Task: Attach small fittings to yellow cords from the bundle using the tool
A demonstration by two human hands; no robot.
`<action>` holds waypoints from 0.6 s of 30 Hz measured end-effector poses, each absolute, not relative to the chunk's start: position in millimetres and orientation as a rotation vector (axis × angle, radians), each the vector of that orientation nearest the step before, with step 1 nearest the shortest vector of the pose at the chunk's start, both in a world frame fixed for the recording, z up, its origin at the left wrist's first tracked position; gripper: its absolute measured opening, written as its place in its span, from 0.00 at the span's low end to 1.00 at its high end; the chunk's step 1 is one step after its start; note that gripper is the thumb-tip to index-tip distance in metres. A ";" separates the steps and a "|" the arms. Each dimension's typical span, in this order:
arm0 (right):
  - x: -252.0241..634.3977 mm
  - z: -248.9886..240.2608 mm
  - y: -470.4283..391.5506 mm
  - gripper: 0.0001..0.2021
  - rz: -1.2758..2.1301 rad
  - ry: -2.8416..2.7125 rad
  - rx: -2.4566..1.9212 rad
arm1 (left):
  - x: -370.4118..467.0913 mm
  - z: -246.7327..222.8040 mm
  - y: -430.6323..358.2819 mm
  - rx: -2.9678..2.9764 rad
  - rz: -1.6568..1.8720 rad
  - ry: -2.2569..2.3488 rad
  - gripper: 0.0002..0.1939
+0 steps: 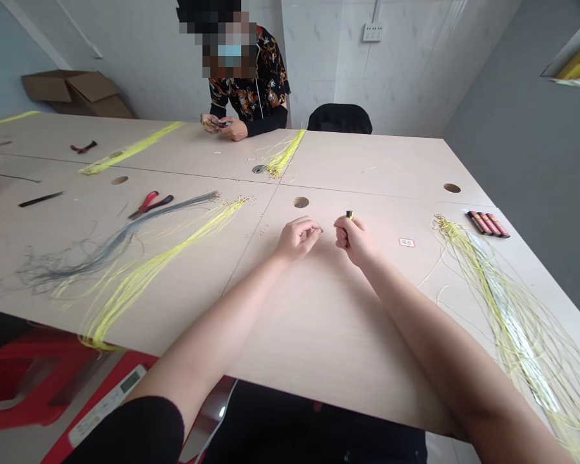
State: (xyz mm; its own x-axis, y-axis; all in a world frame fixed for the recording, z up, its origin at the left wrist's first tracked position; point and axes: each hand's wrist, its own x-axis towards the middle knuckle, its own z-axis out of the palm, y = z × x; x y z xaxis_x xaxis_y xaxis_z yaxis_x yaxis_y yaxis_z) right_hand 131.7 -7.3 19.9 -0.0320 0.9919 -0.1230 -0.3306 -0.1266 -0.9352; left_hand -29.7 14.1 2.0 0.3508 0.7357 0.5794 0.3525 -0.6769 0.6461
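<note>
My left hand [299, 236] is held above the table with thumb and fingertips pinched together; whatever lies between them is too fine to make out. Just to its right, my right hand [355, 240] is closed in a fist around a lighter [349, 214], whose black top pokes up above the fingers. A small gap separates the two hands. Nearest to my left hand lies a bundle of yellow cords [174, 248] with small gold-coloured ends. A small red-edged label [406, 243] lies to the right of my right hand.
Grey cords [111, 248] and red-handled pliers [151, 203] lie left. At right are more yellow cords [493, 290] and several red, black-ended cylinders [488, 224]. Across the table [367, 164], a person [251, 96] handles something small. Round holes [301, 202] pierce the tabletop.
</note>
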 end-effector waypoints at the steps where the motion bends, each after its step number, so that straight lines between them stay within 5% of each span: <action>1: 133.0 23.8 -7.5 0.07 1.510 -0.914 -1.060 | -29.3 1.7 14.2 2.243 1.272 0.946 0.09; 18: 174.8 144.6 -46.6 0.11 1.358 -1.002 -0.846 | -32.8 -2.5 19.7 2.371 1.257 1.047 0.12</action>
State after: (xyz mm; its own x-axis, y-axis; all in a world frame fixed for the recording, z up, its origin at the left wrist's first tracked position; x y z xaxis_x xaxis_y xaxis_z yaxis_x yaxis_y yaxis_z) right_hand 174.8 -46.6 144.6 -0.0483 0.9955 0.0810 -0.3714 0.0574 -0.9267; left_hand -32.8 19.7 -2.5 0.3658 0.7008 0.6124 0.4756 -0.7064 0.5242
